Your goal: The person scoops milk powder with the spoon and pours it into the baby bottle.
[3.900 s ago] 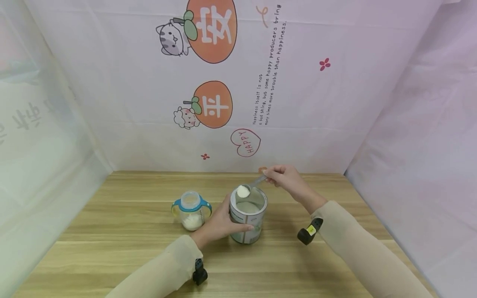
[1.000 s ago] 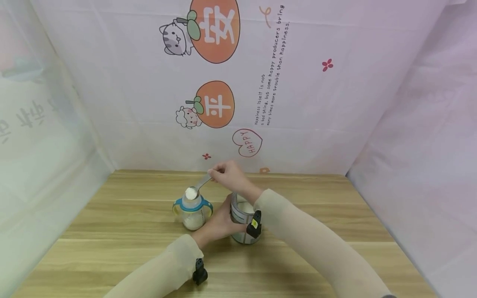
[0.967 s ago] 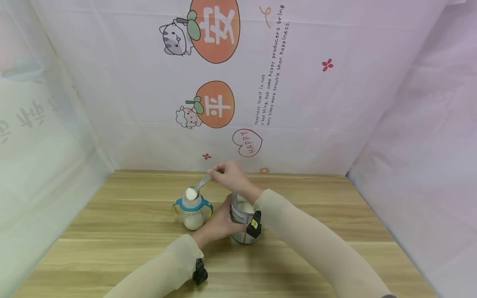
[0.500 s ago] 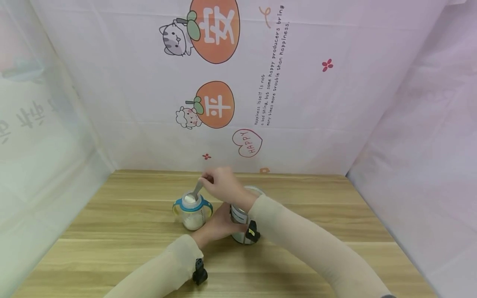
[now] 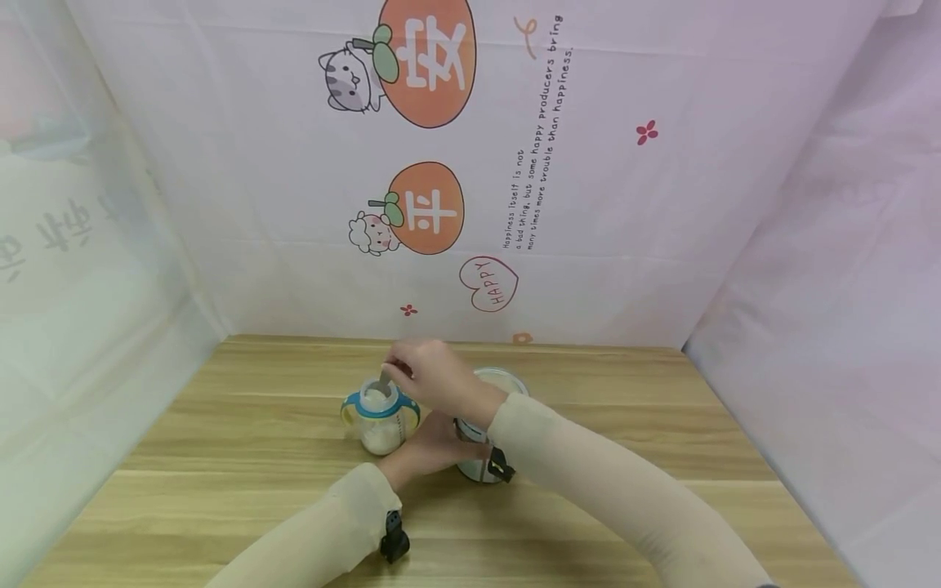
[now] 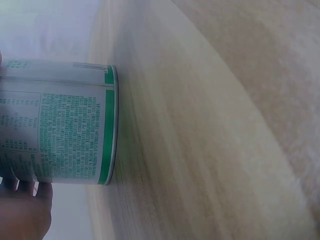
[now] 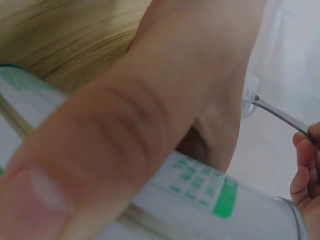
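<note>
A clear baby bottle (image 5: pixel 383 437) with a blue two-handled collar and white powder inside stands upright on the table. My right hand (image 5: pixel 435 377) pinches the handle of a grey scoop (image 5: pixel 385 379), whose bowl end is down in the bottle's open mouth. In the right wrist view, the scoop's handle (image 7: pixel 282 117) slants from the bottle's rim (image 7: pixel 248 97) to the fingertips (image 7: pixel 304 146). My left hand (image 5: pixel 432 445) grips the side of a milk powder can (image 5: pixel 470 469), open at the top and upright. Green print covers the can (image 6: pixel 70 127) in the left wrist view; my right forearm partly hides it.
The wooden table (image 5: pixel 625 457) is bounded by a white printed cloth (image 5: pixel 588 286) at the back and plain cloth at both sides. Black wrist cameras (image 5: pixel 394 539) sit on both sleeves. The right forearm crosses over the left hand and can.
My right hand has carried the scoop of powder left from the can to the bottle, then lowered and tipped it into the mouth. My left hand has stayed on the can.
</note>
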The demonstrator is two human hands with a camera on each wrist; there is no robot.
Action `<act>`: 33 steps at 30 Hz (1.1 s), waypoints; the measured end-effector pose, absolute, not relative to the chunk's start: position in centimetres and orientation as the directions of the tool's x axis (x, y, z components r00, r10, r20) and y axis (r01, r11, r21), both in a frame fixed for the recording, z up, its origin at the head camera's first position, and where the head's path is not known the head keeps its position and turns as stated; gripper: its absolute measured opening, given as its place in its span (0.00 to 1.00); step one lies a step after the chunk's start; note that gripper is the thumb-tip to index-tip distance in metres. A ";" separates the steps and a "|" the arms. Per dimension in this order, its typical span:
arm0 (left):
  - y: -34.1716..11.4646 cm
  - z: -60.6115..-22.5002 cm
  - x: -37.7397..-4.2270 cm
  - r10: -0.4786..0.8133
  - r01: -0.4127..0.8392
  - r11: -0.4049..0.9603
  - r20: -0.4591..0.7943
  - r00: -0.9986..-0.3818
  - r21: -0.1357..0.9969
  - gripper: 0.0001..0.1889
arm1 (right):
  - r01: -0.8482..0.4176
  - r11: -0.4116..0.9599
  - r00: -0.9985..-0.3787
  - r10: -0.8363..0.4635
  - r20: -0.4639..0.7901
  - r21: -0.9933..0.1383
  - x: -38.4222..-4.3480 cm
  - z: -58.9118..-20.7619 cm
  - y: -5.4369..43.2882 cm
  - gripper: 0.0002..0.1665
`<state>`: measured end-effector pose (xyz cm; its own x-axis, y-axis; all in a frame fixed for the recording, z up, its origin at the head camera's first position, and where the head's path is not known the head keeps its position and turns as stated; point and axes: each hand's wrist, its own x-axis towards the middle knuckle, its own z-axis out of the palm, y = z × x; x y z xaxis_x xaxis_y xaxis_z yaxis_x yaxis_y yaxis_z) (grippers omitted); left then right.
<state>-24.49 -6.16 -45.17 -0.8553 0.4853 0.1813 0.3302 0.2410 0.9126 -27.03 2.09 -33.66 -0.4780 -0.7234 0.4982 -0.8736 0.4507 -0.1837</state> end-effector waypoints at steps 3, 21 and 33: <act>-6.1 -45.3 -24.6 0.490 0.343 0.254 0.185 -0.852 0.904 0.41 | -0.909 0.409 -0.389 -0.761 0.520 -0.081 -26.8 -33.8 2.0 0.05; -6.0 -45.4 -25.2 0.578 0.413 0.279 0.192 -0.793 0.867 0.30 | -0.933 0.199 0.002 -0.830 0.558 0.299 -26.1 -34.0 2.3 0.06; -5.9 -45.3 -25.2 0.558 0.401 0.209 0.228 -0.798 0.892 0.36 | -0.952 0.136 0.051 -0.811 0.582 0.274 -26.4 -33.2 3.2 0.04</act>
<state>-25.20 -5.89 -45.33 -0.7979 0.5580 0.2281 0.4011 0.2088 0.8919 -26.41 3.19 -33.19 0.0512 -0.8115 0.5821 -0.9522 0.1361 0.2735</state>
